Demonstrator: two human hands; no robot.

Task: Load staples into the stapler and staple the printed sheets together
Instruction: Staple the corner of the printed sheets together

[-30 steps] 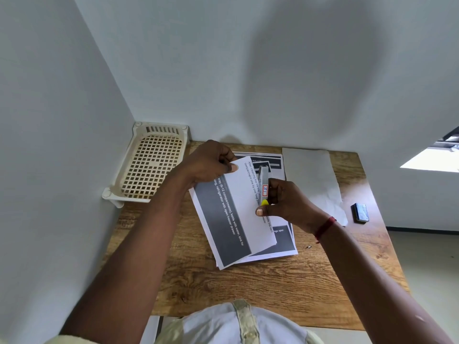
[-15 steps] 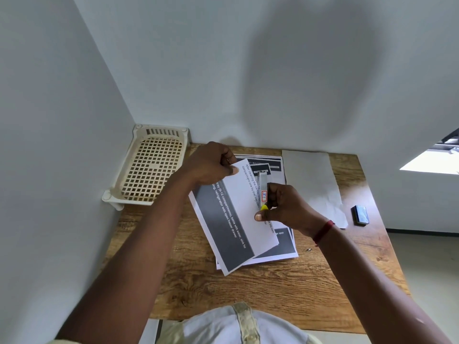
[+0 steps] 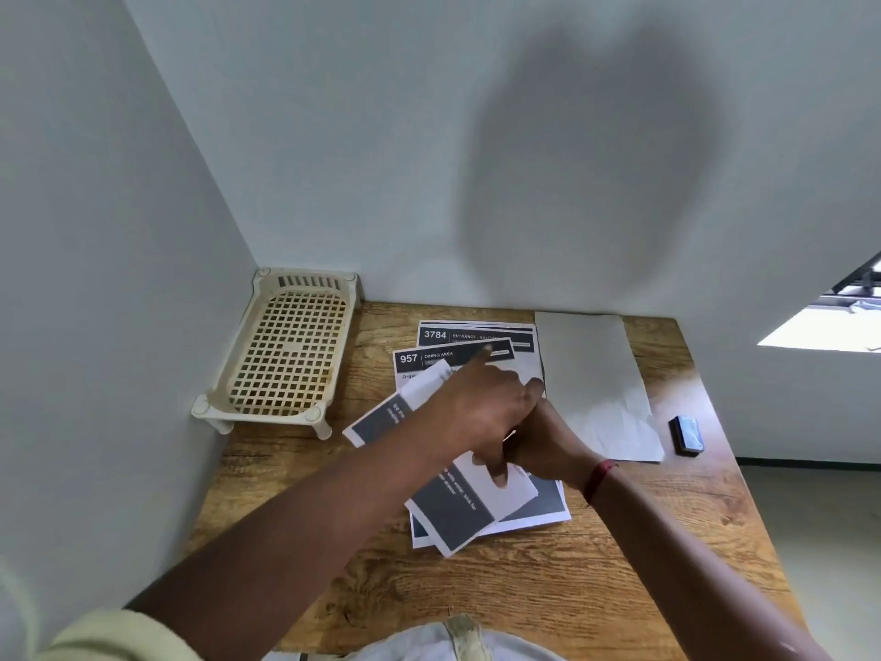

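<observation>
The wood-grain tabletop runs back to a pale wall. In its far left corner stands a cream plastic lattice rack on short legs, tight against the corner. A loose pile of printed sheets lies around the middle, fanned and askew. The farthest is a sheet headed 3784, and a sheet headed 957 overlaps it. A sheet with a dark band slants across the near part of the pile. Just right of the pile, touching the wall, lies a blank pale sheet, creased at its near end. A small dark box sits near the right edge, just beyond that sheet.
</observation>
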